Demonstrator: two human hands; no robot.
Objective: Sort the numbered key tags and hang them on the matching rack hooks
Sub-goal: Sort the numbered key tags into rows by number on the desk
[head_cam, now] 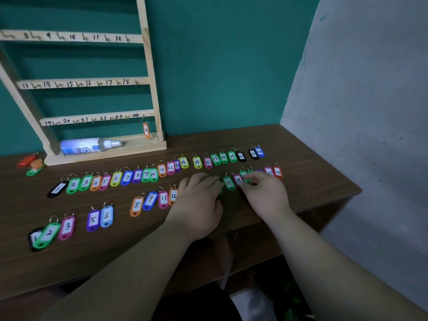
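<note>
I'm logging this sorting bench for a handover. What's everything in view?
rack: one, pale wood, against the teal wall
hanging tag: one, orange, on hook 24
spray bottle: one, white, lying on the rack's base
key tags: two long rows, mixed colours, on the brown table
loose tags: three, red, orange, green, left of the rack
left hand: one, flat over the near row
right hand: one, fingers curled on near-row tags, grip unclear

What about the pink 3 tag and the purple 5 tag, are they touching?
Apart: head view shows bare table between pink 3 tag and purple 5 tag.
</note>
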